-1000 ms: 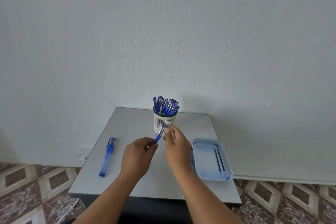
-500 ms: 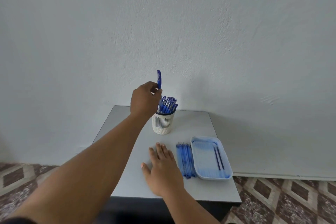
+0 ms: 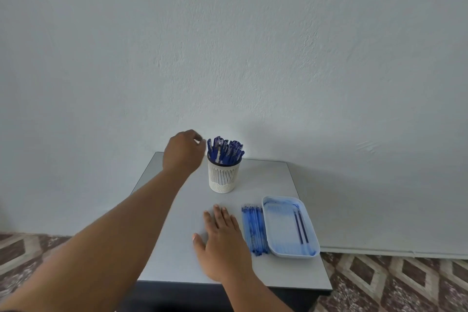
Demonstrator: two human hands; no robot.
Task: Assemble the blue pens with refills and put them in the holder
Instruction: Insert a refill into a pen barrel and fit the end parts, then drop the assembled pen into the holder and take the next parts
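I'm looking at what seems a home room: patterned floor tiles [image 3: 395,284] below my hands, plain wall [image 3: 228,45] beyond.

holder [image 3: 223,177]: white plastic by the look of it, slotted wall, matt, with a dark rim. pens [image 3: 225,150] standing in it: blue and clear plastic, glossy, catching light. pen barrels [image 3: 254,230] lying on the table: translucent blue plastic, shiny. tray [image 3: 283,230]: pale blue plastic, smooth, faint sheen, blue smears inside. refills [image 3: 300,226] in it: thin dark tubes, material not discernible. table [image 3: 266,180]: smooth grey top, matt laminate look. wall [image 3: 228,45]: painted plaster, rough and matt. floor [image 3: 395,284]: patterned tile, speckled.
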